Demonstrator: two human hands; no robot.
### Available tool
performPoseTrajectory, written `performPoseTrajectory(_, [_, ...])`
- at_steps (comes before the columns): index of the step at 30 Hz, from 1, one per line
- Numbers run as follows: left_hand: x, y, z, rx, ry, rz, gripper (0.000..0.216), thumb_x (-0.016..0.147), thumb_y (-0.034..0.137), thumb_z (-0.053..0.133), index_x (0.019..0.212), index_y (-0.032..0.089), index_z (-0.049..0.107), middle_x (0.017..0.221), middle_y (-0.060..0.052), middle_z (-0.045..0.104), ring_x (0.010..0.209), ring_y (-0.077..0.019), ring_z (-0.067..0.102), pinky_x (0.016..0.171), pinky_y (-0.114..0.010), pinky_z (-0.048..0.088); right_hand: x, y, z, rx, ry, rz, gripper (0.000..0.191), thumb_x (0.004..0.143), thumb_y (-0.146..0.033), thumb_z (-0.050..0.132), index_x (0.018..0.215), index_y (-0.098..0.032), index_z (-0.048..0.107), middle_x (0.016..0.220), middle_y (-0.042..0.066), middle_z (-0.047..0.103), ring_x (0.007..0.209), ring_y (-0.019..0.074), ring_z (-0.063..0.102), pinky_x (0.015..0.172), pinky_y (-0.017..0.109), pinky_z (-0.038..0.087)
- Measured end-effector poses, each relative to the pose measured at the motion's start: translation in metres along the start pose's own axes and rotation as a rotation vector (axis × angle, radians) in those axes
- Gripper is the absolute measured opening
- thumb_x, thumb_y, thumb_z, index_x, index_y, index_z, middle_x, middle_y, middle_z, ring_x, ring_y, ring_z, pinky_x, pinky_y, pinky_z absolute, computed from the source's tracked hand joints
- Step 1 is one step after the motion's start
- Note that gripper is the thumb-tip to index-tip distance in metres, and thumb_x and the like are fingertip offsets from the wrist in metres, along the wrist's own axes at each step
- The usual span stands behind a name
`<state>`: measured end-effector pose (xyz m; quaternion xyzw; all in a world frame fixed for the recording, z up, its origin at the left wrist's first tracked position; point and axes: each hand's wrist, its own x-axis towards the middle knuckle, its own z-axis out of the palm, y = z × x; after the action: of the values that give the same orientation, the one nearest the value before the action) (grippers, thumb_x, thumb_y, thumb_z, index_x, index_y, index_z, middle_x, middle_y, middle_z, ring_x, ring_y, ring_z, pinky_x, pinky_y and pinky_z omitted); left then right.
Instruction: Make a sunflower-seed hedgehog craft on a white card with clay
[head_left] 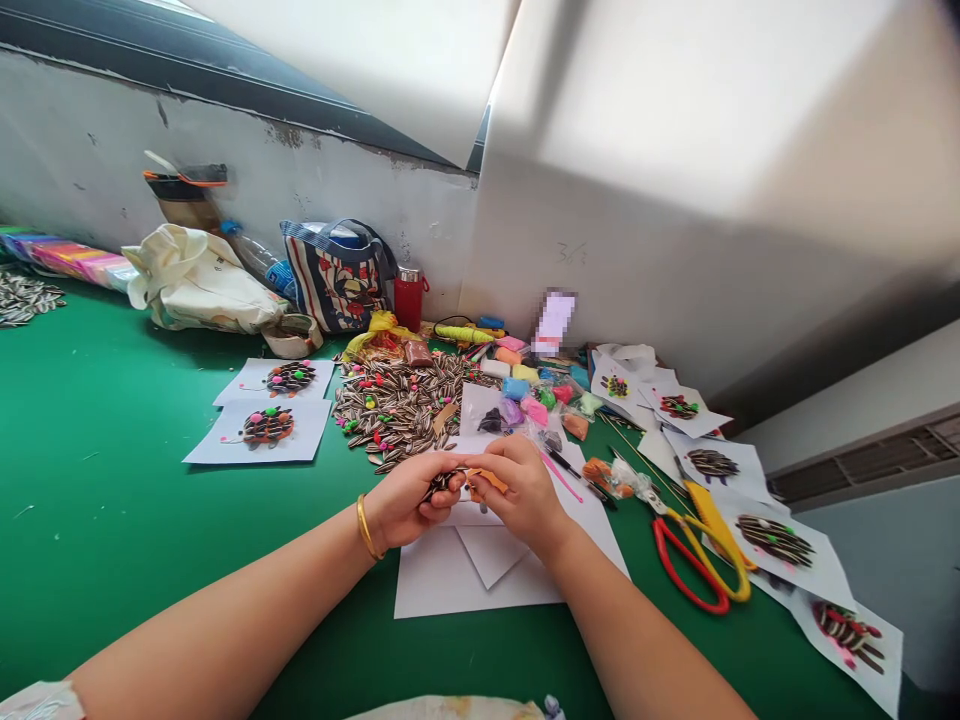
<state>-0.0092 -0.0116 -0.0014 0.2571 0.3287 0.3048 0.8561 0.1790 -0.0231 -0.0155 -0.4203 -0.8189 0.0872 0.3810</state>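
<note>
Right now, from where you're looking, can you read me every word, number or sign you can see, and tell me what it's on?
"3/" then a last mark too faint to tell: handwritten on the white panel.
Blurred out, can't read: the pale tall thing in front of it.
Too small to read: the dark marks on the cream bag.
I can't make out any other words.

Bright, shadow-streaked white panel (660, 120) (1 pixelated patch (555, 322) below)
</note>
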Motion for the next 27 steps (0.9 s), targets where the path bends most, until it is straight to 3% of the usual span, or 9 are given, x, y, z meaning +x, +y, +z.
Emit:
performPoseTrajectory(5, [-0.0016, -0.0026, 0.0001, 0.066, -0.103, 0.023, 0.017, 0.078, 0.018, 0.057, 0.094, 0.014, 0.06, 0.069, 0.004, 0.047, 0.042, -0.0008, 0.032, 0.035, -0.011, 0.013, 0.0012, 0.0015, 0.0026, 0.02, 0.005, -0.002, 0.016, 0.091, -0.026, 0.056, 0.096, -0.026, 0.072, 0.088, 0.005, 0.062, 0.085, 0.0187, 0.055, 0.079, 0.036, 0.042])
performPoseTrajectory(13, [-0.0028, -0.0031, 0.002, 0.107, -0.096, 0.012, 0.032, 0.079, 0.019, 0.059, 0.11, 0.019, 0.056, 0.066, 0.005, 0.049, 0.04, -0.0014, 0.034, 0.036, -0.012, 0.013, 0.0009, -0.0012, 0.0018, 0.009, -0.007, 0.058, 0.014, 0.092, -0.028, 0.056, 0.093, -0.024, 0.069, 0.09, 0.005, 0.061, 0.088, 0.0201, 0.054, 0.081, 0.036, 0.041])
performPoseTrajectory(18, [-0.0013, -0.0059, 0.0028, 0.107, 0.006, 0.037, 0.02, 0.079, 0.024, 0.064, 0.094, 0.018, 0.052, 0.066, 0.004, 0.052, 0.039, -0.001, 0.035, 0.036, -0.011, 0.014, 0.0001, -0.0036, 0.0003, -0.014, 0.042, 0.103, 0.017, 0.091, -0.035, 0.057, 0.082, -0.021, 0.063, 0.088, 0.006, 0.06, 0.088, 0.0208, 0.053, 0.081, 0.036, 0.04])
performPoseTrajectory(27, [0.0006, -0.0081, 0.0034, 0.161, 0.068, 0.138, 0.028, 0.076, 0.034, 0.071, 0.085, 0.02, 0.048, 0.06, 0.007, 0.051, 0.039, -0.0015, 0.036, 0.038, -0.012, 0.015, -0.0011, -0.0058, 0.0032, 0.035, -0.051, 0.082, 0.019, 0.093, -0.036, 0.055, 0.085, -0.022, 0.066, 0.083, 0.004, 0.064, 0.086, 0.0192, 0.056, 0.081, 0.034, 0.039])
